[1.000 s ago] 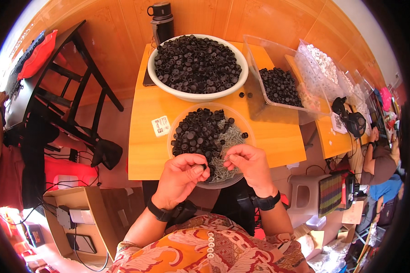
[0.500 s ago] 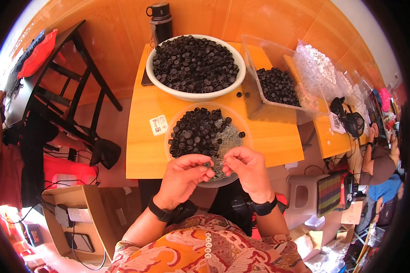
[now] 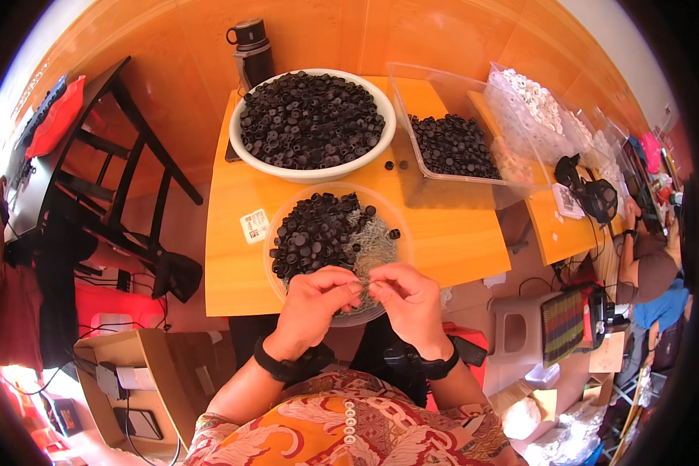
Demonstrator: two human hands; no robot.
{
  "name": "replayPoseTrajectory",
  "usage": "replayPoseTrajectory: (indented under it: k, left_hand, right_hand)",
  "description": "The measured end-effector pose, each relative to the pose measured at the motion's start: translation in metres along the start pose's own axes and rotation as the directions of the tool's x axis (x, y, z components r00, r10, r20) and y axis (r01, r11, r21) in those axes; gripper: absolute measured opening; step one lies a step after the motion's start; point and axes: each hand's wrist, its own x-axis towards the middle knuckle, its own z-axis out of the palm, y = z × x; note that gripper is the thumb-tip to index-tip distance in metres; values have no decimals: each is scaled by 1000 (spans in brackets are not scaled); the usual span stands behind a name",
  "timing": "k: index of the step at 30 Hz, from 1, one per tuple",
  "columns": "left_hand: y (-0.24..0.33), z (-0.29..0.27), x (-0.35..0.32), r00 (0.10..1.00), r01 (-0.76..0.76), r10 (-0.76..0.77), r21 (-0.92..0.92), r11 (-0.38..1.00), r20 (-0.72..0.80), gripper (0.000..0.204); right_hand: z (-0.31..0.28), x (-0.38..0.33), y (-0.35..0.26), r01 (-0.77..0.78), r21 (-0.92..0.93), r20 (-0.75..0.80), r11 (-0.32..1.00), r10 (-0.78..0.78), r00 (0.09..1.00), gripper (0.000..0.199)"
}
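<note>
My left hand [image 3: 312, 304] and my right hand [image 3: 408, 299] meet fingertip to fingertip over the near rim of a clear round dish [image 3: 276, 225]. The dish holds a heap of small black caps [image 3: 314, 233] on its left and a pile of thin metal springs [image 3: 374, 247] on its right. Each hand pinches something tiny where the fingers meet; the piece is too small to identify. Both wrists wear black bands.
A big white bowl [image 3: 312, 172] full of black caps stands behind the dish, with a dark mug [image 3: 250, 46] beyond it. A clear tub [image 3: 452, 144] of black caps and bags of white parts [image 3: 536, 97] lie right. Black chair [image 3: 109, 194] at left.
My right hand has moved left to meet the left hand over the dish's near rim. The view has shifted slightly.
</note>
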Motion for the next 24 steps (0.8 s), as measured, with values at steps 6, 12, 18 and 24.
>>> replayPoseTrajectory:
  k: [6, 12, 18, 24]
  left_hand:
    - [-9, -2, 8, 987, -149, 162, 294, 944, -20, 12]
    - [-6, -2, -11, 996, -85, 85, 2, 996, 21, 18]
    - [-6, -13, -21, 996, -71, 75, -97, 993, 39, 19]
    - [-1, -6, -28, 972, -234, 235, 133, 963, 4, 13]
  right_hand:
    - [-7, -1, 7, 55, -28, -46, 998, -56, 997, 14]
    - [2, -9, -4, 37, 12, -25, 999, -37, 999, 9]
    - [12, -8, -10, -26, 183, 37, 983, 19, 999, 10]
    - [22, -10, -13, 36, 95, 38, 995, -39, 999, 10]
